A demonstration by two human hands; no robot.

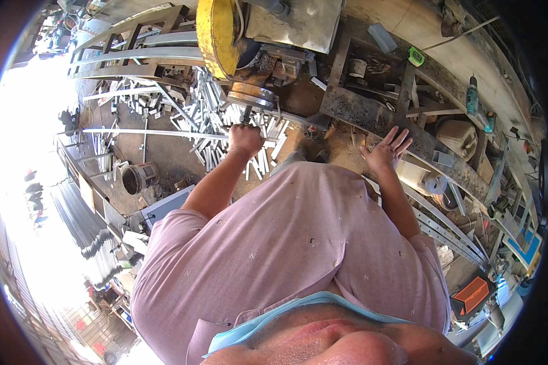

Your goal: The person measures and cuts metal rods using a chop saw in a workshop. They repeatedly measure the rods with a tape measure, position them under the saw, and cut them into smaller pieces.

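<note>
Dark metal lever handle (247,113): upright, below yellow-guarded saw, gripped.
Rusty steel workbench (371,115): flat, under spread palm.

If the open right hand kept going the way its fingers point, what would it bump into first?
Most likely the long rusty metal bench just past the fingertips of the right hand. Depth is hard to judge here; the fingers may already be touching its edge.
</note>
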